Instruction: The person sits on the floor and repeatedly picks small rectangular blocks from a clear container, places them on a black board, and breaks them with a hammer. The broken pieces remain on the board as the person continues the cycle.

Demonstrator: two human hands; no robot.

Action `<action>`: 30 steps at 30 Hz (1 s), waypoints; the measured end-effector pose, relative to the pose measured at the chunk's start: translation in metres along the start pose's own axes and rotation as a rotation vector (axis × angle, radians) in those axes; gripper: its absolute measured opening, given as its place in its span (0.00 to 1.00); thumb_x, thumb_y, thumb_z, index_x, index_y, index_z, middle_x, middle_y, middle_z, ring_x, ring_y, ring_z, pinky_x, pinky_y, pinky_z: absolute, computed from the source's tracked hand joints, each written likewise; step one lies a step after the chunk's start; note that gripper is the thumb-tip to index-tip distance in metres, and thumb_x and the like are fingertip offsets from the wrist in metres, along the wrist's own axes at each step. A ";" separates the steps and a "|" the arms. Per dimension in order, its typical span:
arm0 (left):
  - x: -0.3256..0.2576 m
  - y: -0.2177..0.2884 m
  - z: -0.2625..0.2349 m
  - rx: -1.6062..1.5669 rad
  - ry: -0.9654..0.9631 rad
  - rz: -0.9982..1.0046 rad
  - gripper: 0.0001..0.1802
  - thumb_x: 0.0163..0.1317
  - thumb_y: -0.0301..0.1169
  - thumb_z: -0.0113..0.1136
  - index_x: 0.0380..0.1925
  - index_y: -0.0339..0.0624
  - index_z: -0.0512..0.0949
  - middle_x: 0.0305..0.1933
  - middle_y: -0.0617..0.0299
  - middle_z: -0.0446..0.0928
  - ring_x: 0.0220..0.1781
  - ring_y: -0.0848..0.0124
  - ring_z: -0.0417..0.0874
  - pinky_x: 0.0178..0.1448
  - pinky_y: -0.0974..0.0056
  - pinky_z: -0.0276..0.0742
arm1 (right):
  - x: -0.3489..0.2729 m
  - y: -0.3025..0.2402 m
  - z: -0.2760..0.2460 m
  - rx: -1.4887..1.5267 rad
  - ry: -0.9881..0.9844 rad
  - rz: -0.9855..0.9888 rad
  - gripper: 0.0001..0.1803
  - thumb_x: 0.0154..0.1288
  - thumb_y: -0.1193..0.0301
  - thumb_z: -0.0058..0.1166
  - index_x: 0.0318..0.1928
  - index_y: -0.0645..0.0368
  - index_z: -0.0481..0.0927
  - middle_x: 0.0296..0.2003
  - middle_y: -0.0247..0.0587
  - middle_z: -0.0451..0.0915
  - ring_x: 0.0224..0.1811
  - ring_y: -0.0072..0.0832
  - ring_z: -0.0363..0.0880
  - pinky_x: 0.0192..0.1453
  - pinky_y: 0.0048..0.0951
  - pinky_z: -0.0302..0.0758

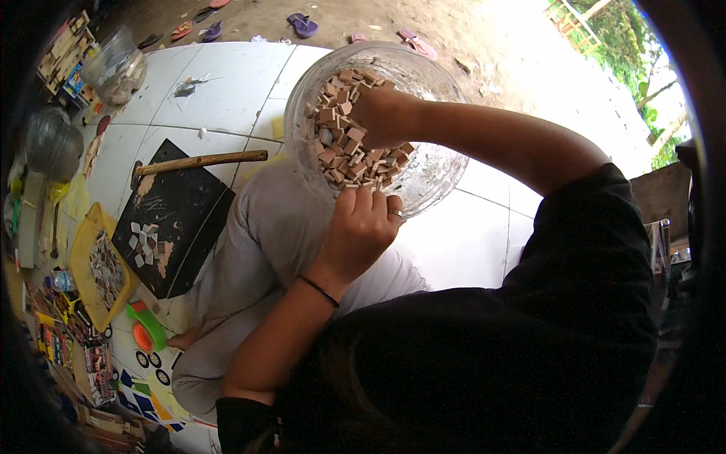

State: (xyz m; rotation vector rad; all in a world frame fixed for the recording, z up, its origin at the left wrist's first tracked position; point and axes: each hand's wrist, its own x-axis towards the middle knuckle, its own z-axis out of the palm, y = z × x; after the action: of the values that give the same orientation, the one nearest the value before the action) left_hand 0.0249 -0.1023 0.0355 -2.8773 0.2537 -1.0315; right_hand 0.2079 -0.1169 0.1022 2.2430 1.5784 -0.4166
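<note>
A large clear bowl (442, 170) rests on my lap, filled with several small pinkish-brown tile pieces (344, 155). My left hand (361, 227), with a ring and a black wristband, grips the bowl's near rim. My right hand (386, 117) reaches in from the right and is sunk into the pieces at the far side, fingers curled among them and partly hidden. I sit on a white tiled floor (227, 83) in grey trousers.
A wooden-handled hammer (200, 161) lies across a black board (185, 219) bearing grey tile chips (144, 238). Left of it are a yellow tray (82, 257) of pieces, a green and orange tool (145, 327), and clear jars (113, 68) (53, 144). Sandals (302, 24) lie on the dirt beyond.
</note>
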 end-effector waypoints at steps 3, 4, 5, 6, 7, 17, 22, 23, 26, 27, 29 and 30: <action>0.002 0.000 -0.002 0.004 -0.014 0.006 0.07 0.55 0.27 0.56 0.20 0.44 0.72 0.19 0.66 0.66 0.26 0.72 0.69 0.33 0.65 0.63 | -0.003 -0.002 0.011 0.047 -0.054 0.064 0.13 0.50 0.71 0.54 0.37 0.64 0.80 0.31 0.50 0.81 0.39 0.43 0.82 0.42 0.40 0.78; 0.002 0.000 -0.002 0.014 -0.010 0.008 0.06 0.55 0.27 0.56 0.20 0.44 0.72 0.19 0.66 0.66 0.26 0.72 0.69 0.33 0.65 0.64 | -0.002 -0.004 0.018 0.036 -0.046 0.071 0.12 0.51 0.72 0.53 0.37 0.64 0.80 0.31 0.49 0.81 0.38 0.43 0.82 0.41 0.40 0.79; 0.003 0.000 -0.002 0.021 -0.026 0.004 0.06 0.55 0.27 0.56 0.21 0.44 0.72 0.19 0.66 0.66 0.26 0.72 0.69 0.34 0.65 0.63 | -0.001 -0.004 0.022 0.023 -0.048 0.081 0.11 0.51 0.73 0.53 0.36 0.64 0.81 0.31 0.49 0.82 0.38 0.43 0.82 0.40 0.40 0.79; 0.003 0.001 -0.002 0.027 -0.043 -0.002 0.06 0.55 0.27 0.56 0.21 0.44 0.72 0.19 0.66 0.66 0.26 0.72 0.69 0.34 0.65 0.63 | 0.004 -0.004 0.025 -0.078 -0.081 0.016 0.11 0.53 0.73 0.53 0.35 0.64 0.81 0.31 0.49 0.82 0.38 0.43 0.82 0.39 0.40 0.79; 0.002 0.002 -0.002 0.032 -0.061 -0.007 0.05 0.55 0.27 0.56 0.22 0.44 0.72 0.19 0.67 0.66 0.26 0.72 0.68 0.34 0.65 0.63 | 0.009 -0.004 0.027 -0.182 -0.125 -0.046 0.10 0.54 0.73 0.52 0.35 0.63 0.82 0.31 0.49 0.82 0.37 0.43 0.83 0.38 0.40 0.80; 0.007 0.000 -0.002 -0.018 -0.043 -0.038 0.20 0.50 0.47 0.65 0.29 0.42 0.76 0.23 0.66 0.68 0.29 0.70 0.70 0.34 0.63 0.63 | 0.036 -0.018 0.024 -0.044 0.005 -0.020 0.17 0.55 0.60 0.57 0.36 0.61 0.83 0.33 0.49 0.82 0.37 0.43 0.82 0.38 0.42 0.80; 0.002 0.000 -0.003 0.069 -0.066 0.003 0.10 0.56 0.38 0.60 0.27 0.44 0.76 0.21 0.67 0.68 0.27 0.72 0.69 0.35 0.64 0.63 | 0.030 0.000 -0.012 0.186 0.173 0.044 0.21 0.54 0.56 0.49 0.34 0.62 0.83 0.29 0.49 0.81 0.34 0.40 0.81 0.40 0.38 0.78; 0.002 -0.001 -0.002 0.063 -0.070 0.000 0.08 0.56 0.36 0.58 0.26 0.44 0.76 0.21 0.67 0.68 0.27 0.72 0.69 0.35 0.64 0.63 | 0.027 0.004 -0.014 0.324 0.197 0.040 0.21 0.54 0.56 0.49 0.33 0.61 0.83 0.27 0.48 0.81 0.33 0.38 0.81 0.39 0.37 0.77; 0.000 0.001 -0.001 0.046 -0.090 0.006 0.11 0.54 0.38 0.59 0.27 0.42 0.76 0.21 0.66 0.68 0.28 0.71 0.69 0.34 0.64 0.63 | 0.021 0.005 -0.016 0.746 0.261 0.143 0.15 0.51 0.63 0.50 0.29 0.63 0.83 0.26 0.41 0.81 0.22 0.27 0.73 0.28 0.30 0.72; -0.001 0.000 -0.002 0.047 -0.104 0.013 0.17 0.52 0.44 0.61 0.28 0.41 0.76 0.22 0.65 0.68 0.29 0.70 0.69 0.34 0.63 0.63 | 0.018 0.002 -0.014 0.959 0.264 0.120 0.13 0.51 0.66 0.50 0.29 0.63 0.82 0.26 0.40 0.81 0.20 0.25 0.71 0.26 0.28 0.69; -0.002 0.001 -0.003 0.046 -0.116 0.019 0.23 0.50 0.50 0.63 0.30 0.40 0.76 0.23 0.64 0.68 0.30 0.69 0.69 0.35 0.63 0.63 | 0.011 -0.008 -0.009 1.350 0.218 0.145 0.09 0.50 0.70 0.51 0.27 0.64 0.81 0.26 0.38 0.81 0.17 0.20 0.65 0.21 0.24 0.63; -0.003 0.000 -0.004 0.043 -0.110 0.019 0.23 0.50 0.50 0.63 0.31 0.40 0.76 0.24 0.64 0.68 0.30 0.69 0.69 0.35 0.63 0.63 | 0.005 -0.012 -0.005 1.639 0.164 0.057 0.05 0.50 0.75 0.51 0.26 0.64 0.78 0.24 0.36 0.80 0.16 0.17 0.60 0.18 0.21 0.57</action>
State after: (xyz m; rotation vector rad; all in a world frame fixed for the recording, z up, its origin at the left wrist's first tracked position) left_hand 0.0204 -0.1021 0.0370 -2.8751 0.2486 -0.8607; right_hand 0.1983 -0.1061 0.1031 3.3502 1.2718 -2.1392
